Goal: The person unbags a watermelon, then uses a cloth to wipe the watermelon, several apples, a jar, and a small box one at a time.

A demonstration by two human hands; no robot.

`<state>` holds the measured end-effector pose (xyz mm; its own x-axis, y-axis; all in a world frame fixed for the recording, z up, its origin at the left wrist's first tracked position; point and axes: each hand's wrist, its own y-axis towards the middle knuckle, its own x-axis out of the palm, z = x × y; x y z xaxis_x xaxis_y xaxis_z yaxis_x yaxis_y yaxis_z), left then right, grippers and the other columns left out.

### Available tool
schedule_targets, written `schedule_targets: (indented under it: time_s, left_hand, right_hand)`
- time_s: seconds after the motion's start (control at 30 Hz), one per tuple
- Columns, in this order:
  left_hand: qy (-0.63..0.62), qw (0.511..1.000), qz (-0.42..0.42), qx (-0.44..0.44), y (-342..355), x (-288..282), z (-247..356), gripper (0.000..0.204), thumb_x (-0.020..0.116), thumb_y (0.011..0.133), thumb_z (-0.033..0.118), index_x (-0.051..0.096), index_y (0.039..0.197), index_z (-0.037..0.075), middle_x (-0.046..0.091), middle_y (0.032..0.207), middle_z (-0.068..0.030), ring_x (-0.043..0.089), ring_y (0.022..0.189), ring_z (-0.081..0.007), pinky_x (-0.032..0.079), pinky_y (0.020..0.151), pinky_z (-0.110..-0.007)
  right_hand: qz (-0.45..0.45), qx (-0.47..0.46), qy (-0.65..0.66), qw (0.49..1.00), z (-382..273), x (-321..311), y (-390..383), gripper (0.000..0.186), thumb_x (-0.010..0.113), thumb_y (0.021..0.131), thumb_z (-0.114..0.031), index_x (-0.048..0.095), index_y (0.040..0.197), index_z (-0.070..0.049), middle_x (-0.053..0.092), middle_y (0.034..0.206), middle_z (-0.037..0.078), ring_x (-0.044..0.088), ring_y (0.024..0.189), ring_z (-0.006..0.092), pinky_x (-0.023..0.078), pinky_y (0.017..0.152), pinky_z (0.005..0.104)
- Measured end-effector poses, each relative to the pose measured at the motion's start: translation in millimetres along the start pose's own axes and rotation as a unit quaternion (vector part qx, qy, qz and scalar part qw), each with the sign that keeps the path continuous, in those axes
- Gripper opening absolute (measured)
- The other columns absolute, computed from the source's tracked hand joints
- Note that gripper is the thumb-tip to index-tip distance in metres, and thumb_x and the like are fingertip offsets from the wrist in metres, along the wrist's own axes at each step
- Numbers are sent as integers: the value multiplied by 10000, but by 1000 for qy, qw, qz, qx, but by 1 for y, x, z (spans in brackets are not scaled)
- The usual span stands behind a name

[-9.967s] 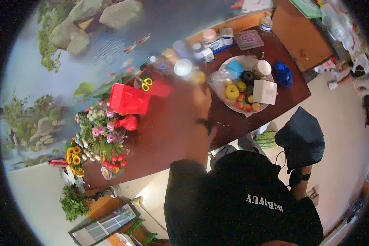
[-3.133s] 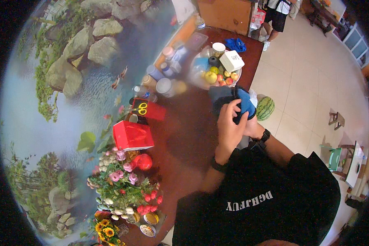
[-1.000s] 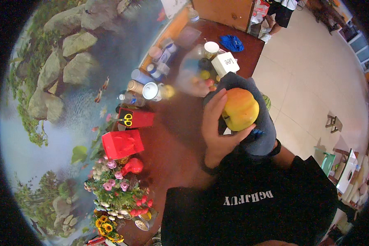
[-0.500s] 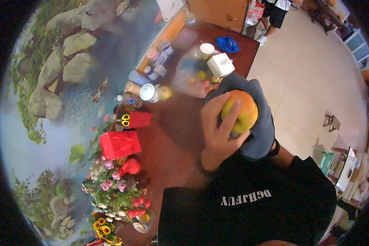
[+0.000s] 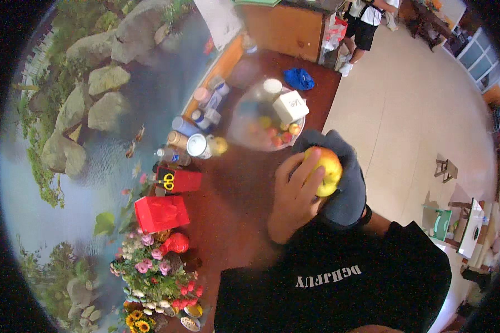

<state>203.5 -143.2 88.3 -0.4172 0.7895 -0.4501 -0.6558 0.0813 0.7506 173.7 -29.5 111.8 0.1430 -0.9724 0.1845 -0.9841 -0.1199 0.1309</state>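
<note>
My left hand (image 5: 294, 191) is closed on a yellow and red apple (image 5: 330, 171), its fingers spread over the near-left side. A dark grey cloth (image 5: 347, 194) wraps the apple from behind and below. My right hand is hidden inside this cloth; only the wrist with a black band (image 5: 366, 215) and the forearm (image 5: 379, 221) show. Beyond my hands stands a clear bowl (image 5: 239, 125) with several fruits in it. A white box (image 5: 290, 107) and a white-lidded container (image 5: 272, 86) sit at its rim.
A dark red table (image 5: 228, 205) lies under my hands. Along its left edge stand bottles, a white-topped can (image 5: 197, 145), scissors with yellow handles (image 5: 169, 180), a red box (image 5: 162, 213) and artificial flowers (image 5: 150, 266). A blue bag (image 5: 299, 79) lies farther off. A person (image 5: 364, 33) stands beyond.
The apple has turned in my grip and shows a different side. My hands and the cloth have shifted slightly, and the whole view has moved a little.
</note>
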Motion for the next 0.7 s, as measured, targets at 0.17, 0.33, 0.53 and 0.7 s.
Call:
schedule_targets:
  time_s: [0.17,0.33,0.53,0.7]
  left_hand:
    - [-56,995,-48,-75,-12,9,-6,791,780,579,87,423,1280,8,469,1304,-176,465,1131,-355,338,966,-447]
    - [-113,980,-40,-159,-18,15,-6,820,770,598,116,393,1318,3,413,1347,-204,414,1196,-377,296,1016,-448]
    - [-109,978,-72,-161,-28,17,-16,802,740,630,93,377,1340,17,403,1362,-199,400,1219,-368,283,1034,-430]
    - [-189,944,-27,-270,-44,30,-16,784,718,641,57,370,1342,14,416,1353,-182,402,1237,-329,297,1044,-402]
  right_hand:
    - [-33,-70,-23,997,3,-4,-2,617,732,609,-230,526,1139,9,545,929,124,561,846,261,444,752,323]
    - [-48,-106,-31,993,17,-17,4,655,763,624,-269,517,1166,5,546,995,128,553,923,264,436,802,337]
    - [-93,-123,-168,974,39,-38,8,816,770,627,-506,487,1203,-3,533,1144,132,493,1096,272,381,930,348]
    - [-90,-165,-161,969,24,-25,12,755,779,617,-476,533,1143,7,547,1105,146,542,998,305,431,846,369]
